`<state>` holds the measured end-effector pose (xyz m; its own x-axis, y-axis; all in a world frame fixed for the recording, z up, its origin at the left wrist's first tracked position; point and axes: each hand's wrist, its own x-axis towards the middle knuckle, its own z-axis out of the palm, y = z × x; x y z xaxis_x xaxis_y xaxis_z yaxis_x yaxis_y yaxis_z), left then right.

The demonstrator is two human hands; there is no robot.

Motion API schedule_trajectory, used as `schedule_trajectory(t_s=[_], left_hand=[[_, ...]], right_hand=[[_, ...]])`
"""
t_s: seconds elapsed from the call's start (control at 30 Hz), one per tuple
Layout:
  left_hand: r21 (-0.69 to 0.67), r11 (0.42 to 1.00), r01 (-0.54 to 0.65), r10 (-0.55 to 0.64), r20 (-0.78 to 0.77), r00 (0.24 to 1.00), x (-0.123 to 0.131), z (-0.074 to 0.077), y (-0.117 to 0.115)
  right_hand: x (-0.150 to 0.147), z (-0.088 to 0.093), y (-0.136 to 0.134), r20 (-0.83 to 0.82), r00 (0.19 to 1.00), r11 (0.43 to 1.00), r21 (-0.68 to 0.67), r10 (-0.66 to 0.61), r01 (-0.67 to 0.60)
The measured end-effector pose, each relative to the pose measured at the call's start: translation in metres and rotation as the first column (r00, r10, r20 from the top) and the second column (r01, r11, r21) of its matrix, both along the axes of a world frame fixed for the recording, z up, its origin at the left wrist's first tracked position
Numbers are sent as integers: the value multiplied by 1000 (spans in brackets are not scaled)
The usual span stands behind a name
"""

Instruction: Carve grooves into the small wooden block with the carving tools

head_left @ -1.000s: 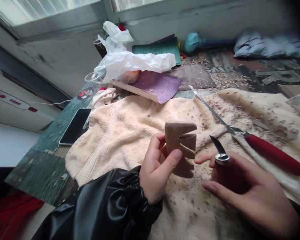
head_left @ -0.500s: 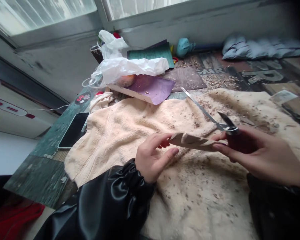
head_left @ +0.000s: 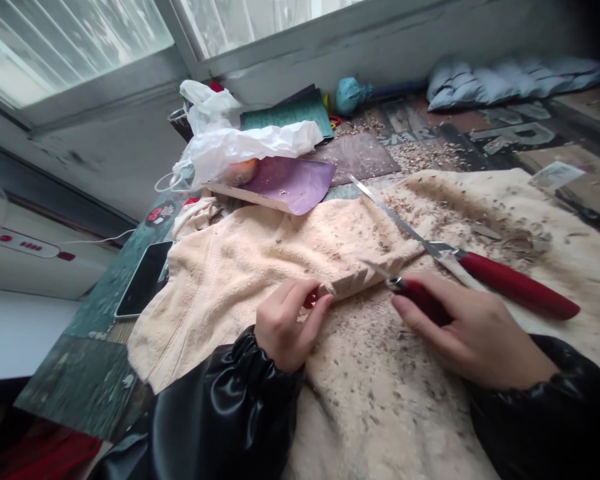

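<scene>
Sleeves [head_left: 220, 407] of glossy black lead to two hands low over a cream towel [head_left: 260, 260] strewn with shavings. The left hand [head_left: 285, 323] has its grip pinched shut on the near end of a notched wooden piece [head_left: 353, 282], and the right hand [head_left: 473, 330] has its grip wrapped tight round a short carving knife [head_left: 415, 297], whose blade seems to touch the wood, though blur leaves that unsure. Just beyond, a long red-handled knife [head_left: 510, 287] lies on the towel; farther off on the worktop [head_left: 75, 373] are a phone [head_left: 144, 279], a purple sheet [head_left: 293, 180] and a white plastic bag [head_left: 245, 143].
</scene>
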<state>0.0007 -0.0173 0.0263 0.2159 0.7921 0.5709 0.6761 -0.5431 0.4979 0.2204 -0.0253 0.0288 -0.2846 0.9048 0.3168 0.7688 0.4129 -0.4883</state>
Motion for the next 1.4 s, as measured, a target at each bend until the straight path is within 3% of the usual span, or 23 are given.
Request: schedule_trajectory(t_s=[0.1,0.23,0.4,0.47,0.63,0.73,0.83,1.13,1.4], left_hand=[[-95,995,30,-33,-36,999,0,1,-2],[-163,984,66,-76,-59,995,0,3,-5],[111,991,-80,68,107,992,-2,8,-5],[152,983,-104,92,85,992,-3,7,-2],[-92,994,-64,50,-152,987,-3,0,0],[-151,987,-54,30,-156,987,-1,-1,-3],[-199,980,-25,-4,-145,989,0,1,-6],[-261,965,-31,-5,-135,991,0,5,-4],[-281,958,-56,26,-112,993,-1,2,-3]], right_hand=[[-5,1,-9,48,993,994,-25,104,-103],[-5,8,-16,63,995,997,39,71,-73],[-5,7,-14,44,999,996,91,14,-18],[-8,4,-12,34,999,997,71,35,-37],[-10,2,-10,120,982,988,-63,147,-140],[-9,2,-8,156,974,983,-102,164,-150],[-5,-1,-4,211,957,980,-60,200,-191],[0,-10,8,310,927,969,57,212,-241],[-2,-14,8,349,917,978,13,191,-209]])
